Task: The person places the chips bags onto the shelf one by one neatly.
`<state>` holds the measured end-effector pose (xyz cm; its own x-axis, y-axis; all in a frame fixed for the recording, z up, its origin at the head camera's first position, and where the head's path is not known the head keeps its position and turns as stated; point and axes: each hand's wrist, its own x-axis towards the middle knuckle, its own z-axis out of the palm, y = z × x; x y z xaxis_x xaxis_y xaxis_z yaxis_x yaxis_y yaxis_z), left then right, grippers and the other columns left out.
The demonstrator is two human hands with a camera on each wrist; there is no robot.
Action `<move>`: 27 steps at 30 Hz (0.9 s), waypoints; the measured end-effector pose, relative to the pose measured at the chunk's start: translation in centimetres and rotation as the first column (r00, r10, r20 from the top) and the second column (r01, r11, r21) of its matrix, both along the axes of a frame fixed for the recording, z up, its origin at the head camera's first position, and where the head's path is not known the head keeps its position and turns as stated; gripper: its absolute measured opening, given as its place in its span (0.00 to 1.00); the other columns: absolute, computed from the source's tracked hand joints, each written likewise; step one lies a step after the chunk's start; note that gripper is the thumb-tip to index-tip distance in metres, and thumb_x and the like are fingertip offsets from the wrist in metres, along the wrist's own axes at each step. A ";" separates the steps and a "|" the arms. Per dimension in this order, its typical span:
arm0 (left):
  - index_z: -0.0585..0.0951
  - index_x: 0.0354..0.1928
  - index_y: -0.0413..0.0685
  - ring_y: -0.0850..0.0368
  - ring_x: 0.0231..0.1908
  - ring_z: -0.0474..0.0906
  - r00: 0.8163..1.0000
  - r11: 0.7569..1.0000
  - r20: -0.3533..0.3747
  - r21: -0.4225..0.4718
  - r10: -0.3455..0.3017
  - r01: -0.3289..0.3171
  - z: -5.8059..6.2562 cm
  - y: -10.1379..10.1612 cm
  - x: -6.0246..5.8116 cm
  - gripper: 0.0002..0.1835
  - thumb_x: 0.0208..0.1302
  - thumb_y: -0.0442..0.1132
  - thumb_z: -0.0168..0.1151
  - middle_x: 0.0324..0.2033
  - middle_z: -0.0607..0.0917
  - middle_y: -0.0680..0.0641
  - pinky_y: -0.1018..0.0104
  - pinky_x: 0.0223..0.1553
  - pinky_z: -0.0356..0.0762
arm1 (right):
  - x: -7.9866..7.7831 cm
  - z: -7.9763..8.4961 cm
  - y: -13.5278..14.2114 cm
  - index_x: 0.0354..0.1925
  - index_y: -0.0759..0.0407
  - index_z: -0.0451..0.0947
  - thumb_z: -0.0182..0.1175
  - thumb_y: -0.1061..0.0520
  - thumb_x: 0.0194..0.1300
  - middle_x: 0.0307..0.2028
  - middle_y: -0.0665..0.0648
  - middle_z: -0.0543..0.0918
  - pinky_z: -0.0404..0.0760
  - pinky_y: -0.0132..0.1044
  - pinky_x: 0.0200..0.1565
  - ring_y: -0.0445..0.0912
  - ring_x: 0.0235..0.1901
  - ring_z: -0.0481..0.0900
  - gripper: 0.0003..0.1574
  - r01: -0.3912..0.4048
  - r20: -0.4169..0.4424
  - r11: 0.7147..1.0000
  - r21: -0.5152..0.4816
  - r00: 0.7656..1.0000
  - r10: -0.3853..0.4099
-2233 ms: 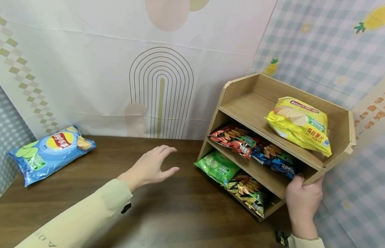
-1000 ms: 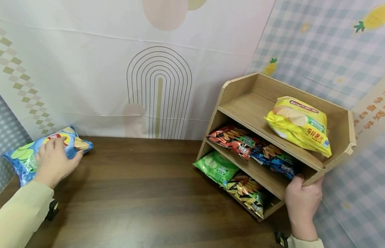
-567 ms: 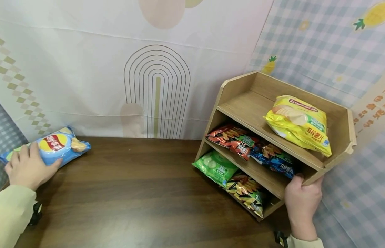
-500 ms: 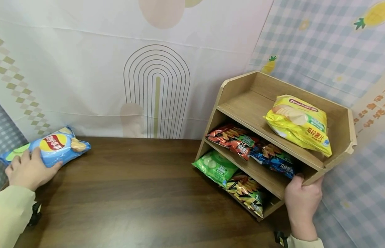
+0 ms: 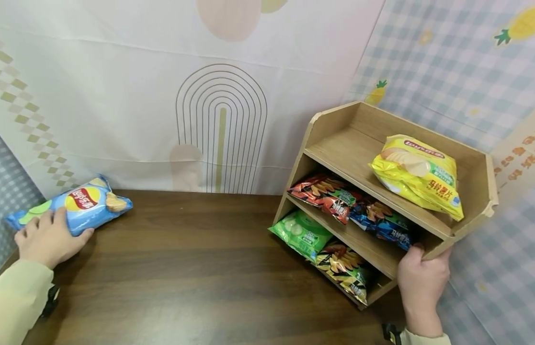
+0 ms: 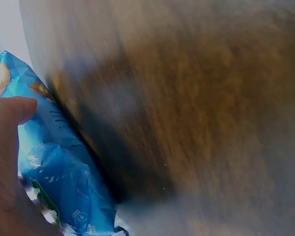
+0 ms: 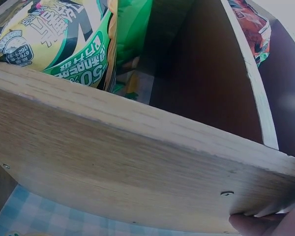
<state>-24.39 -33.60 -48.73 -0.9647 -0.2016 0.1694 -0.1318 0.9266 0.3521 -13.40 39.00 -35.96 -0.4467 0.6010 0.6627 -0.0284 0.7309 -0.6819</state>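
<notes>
At the far left of the head view, my left hand grips the near side of a blue bag of chips. Its fingers lie over the front of the bag and cover its lower left part. Up close in the left wrist view, the thumb presses on the blue bag. On the right, my right hand holds the side panel of a small wooden shelf, thumb at its front edge and the other fingers hidden behind. In the right wrist view, fingertips touch that panel.
A yellow chip bag lies on the shelf's top. Red and dark blue bags fill the middle tier. Below are a green bag and a black-and-yellow bag. Patterned cloth walls stand behind the brown table.
My left hand has crossed from mid-table to the far left and taken hold of the blue bag, which has barely shifted. My right hand stays on the shelf.
</notes>
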 end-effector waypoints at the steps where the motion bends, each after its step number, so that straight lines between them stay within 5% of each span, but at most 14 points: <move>1: 0.53 0.64 0.28 0.15 0.55 0.47 1.000 1.000 0.003 -0.006 -0.007 0.007 0.0 0.1 0.1 0.52 0.59 0.68 0.57 0.57 0.54 0.18 0.23 0.48 0.46 | 0.0 -0.1 0.0 0.69 0.53 0.63 0.47 0.59 0.63 0.55 0.72 0.75 0.63 0.62 0.49 0.73 0.50 0.71 0.35 0.002 0.001 1.000 -0.003 1.000 -0.002; 17: 0.57 0.67 0.30 0.13 0.51 0.50 0.989 0.989 0.060 -0.043 -0.137 0.139 1.1 3.0 2.4 0.54 0.60 0.74 0.48 0.55 0.59 0.18 0.21 0.44 0.45 | 0.0 -0.4 0.1 0.68 0.56 0.64 0.46 0.58 0.63 0.52 0.75 0.76 0.62 0.66 0.48 0.76 0.48 0.70 0.33 0.010 0.004 1.000 -0.006 1.000 -0.010; 27: 0.66 0.61 0.24 0.14 0.47 0.61 0.942 0.945 0.221 -0.148 -0.254 0.290 4.3 4.6 3.5 0.57 0.57 0.79 0.44 0.52 0.64 0.16 0.26 0.38 0.59 | 0.1 -0.3 0.2 0.69 0.52 0.63 0.47 0.59 0.63 0.53 0.73 0.76 0.63 0.63 0.47 0.74 0.48 0.71 0.35 0.005 -0.015 1.000 -0.005 1.000 -0.005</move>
<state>-20.86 -28.99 -44.48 -0.9958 0.0895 -0.0197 0.0847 0.9813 0.1728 -13.33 39.15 -36.24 -0.4333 0.6068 0.6663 -0.0350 0.7274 -0.6853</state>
